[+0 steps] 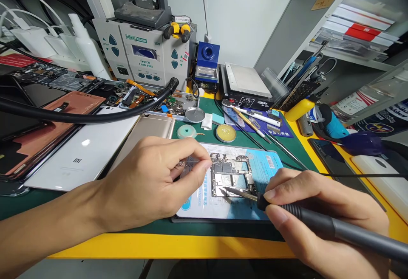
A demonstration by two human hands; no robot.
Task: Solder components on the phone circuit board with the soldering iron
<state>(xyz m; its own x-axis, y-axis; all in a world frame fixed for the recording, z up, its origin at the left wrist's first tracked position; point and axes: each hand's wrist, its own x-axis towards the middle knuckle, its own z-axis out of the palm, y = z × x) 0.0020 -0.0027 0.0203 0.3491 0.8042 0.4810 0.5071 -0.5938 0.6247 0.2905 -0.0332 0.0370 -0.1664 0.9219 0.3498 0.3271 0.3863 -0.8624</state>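
Note:
A phone circuit board [232, 173] lies on a blue and white pad [204, 209] at the centre. My left hand [162, 177] is at the board's left edge, thumb and index finger pinched on a thin wire [182, 163], whose loops show beneath the fingers. From the right, my right hand [306, 211] grips the dark handle of a soldering iron [321, 224]. Its pointed tip is over the lower left part of the board; whether it touches cannot be told.
Behind the pad sit a flux tin [226, 133], a green spool [186, 131], tweezers [283, 146] and brushes. A hot air station [145, 54] stands behind, its black hose [95, 118] crossing the left. Phones [86, 147] lie left; a yellow bottle [299, 110] stands right.

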